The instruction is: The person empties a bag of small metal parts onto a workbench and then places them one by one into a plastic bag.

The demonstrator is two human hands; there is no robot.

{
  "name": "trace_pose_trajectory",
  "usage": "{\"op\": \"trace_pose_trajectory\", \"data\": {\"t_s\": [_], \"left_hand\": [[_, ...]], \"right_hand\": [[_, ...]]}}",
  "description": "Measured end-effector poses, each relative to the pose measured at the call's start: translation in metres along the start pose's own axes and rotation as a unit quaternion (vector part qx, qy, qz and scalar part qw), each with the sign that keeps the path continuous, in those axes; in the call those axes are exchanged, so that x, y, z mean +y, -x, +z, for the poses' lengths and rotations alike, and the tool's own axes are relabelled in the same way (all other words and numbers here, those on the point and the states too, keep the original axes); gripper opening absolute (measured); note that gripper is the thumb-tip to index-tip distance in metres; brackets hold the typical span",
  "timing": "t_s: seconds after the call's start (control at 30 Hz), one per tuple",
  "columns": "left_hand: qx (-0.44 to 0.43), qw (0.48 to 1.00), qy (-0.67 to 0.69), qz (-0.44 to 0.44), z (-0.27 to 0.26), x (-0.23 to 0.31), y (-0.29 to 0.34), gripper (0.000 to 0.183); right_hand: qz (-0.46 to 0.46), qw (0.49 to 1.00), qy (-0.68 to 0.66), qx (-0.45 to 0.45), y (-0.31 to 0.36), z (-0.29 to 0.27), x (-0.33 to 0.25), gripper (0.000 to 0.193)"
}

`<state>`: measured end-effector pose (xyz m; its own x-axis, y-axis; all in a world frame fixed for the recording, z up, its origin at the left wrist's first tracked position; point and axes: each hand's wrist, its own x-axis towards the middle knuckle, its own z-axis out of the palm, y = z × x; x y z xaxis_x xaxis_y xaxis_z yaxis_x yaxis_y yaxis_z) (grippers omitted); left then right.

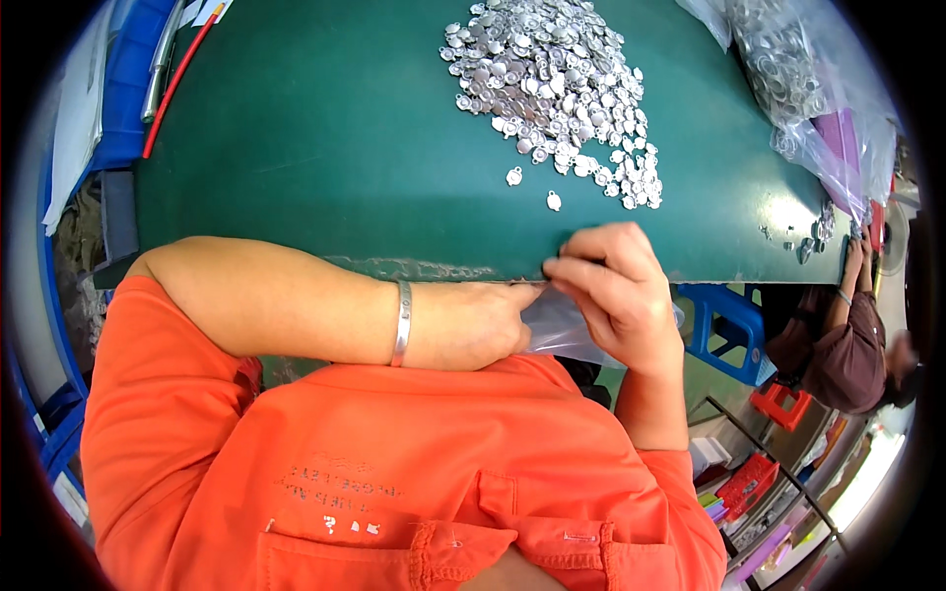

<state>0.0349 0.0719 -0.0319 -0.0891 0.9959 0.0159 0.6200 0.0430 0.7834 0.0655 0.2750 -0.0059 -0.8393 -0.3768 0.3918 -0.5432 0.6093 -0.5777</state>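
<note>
Small, round, silvery metal pieces (552,74), many with a tiny loop, lie heaped on the green table (325,148), two strays apart. A clear plastic bag (562,332), partly hidden, shows crumpled just beyond the table's near edge.

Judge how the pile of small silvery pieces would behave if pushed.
The pile would probably spread, since its pieces look loose and some lie apart. Their metallic sheen suggests stiffness. Most seem flat, so sliding appears likelier than rolling.

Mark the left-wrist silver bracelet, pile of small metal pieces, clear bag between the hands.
Silver bracelet (403,325), head view: band's outer face.
Pile of small metal pieces (552,84), head view: its middle.
Clear bag (565,333), head view: its uncovered film.
</note>
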Motion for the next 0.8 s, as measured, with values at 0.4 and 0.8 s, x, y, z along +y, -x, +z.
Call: {"op": "trace_pose_trajectory", "data": {"t_s": [0.4, 0.8], "left_hand": [[0.060, 0.993, 0.098, -0.018, 0.008, -0.004, -0.001, 0.017], [0.023, 1.000, 0.014, -0.003, 0.006, -0.003, -0.002, 0.018]], "right_hand": [[0.019, 0.998, 0.053, 0.025, -0.020, 0.011, 0.008, 0.022], [-0.083, 0.991, 0.094, -0.052, -0.050, 0.024, 0.005, 0.039]]}}
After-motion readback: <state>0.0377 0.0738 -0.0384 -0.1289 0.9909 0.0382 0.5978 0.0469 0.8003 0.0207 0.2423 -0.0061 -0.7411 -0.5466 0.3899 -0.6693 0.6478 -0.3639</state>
